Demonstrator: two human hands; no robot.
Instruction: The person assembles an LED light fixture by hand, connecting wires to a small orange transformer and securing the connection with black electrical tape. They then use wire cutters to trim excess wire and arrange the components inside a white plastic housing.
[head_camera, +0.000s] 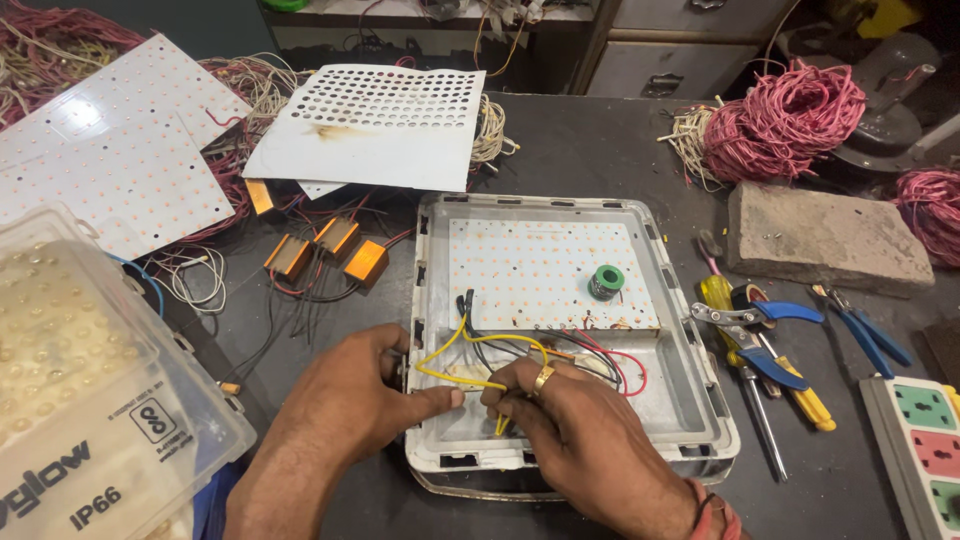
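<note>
From the head camera, both hands are working inside a grey metal lamp housing (690, 400) lying on the dark workbench (580, 150). The left hand (350, 400) is pinching a yellow wire (445, 372) with its fingertips; the right hand (565, 420), wearing a ring, is gripping the same wire bundle. 1 green solder spool (605, 281) is sitting on the white LED board (550, 270). Pliers (760, 335) are lying beside the housing.

Both forearms enter from below, angled inward. Left hand (365, 395) lies palm down, index finger extended toward the right hand, thumb tucked beneath. Right hand (560, 415) curled, knuckles up, fingertips pinched together just beside the left index tip. Ring on one right finger; thread band at right wrist.
</note>
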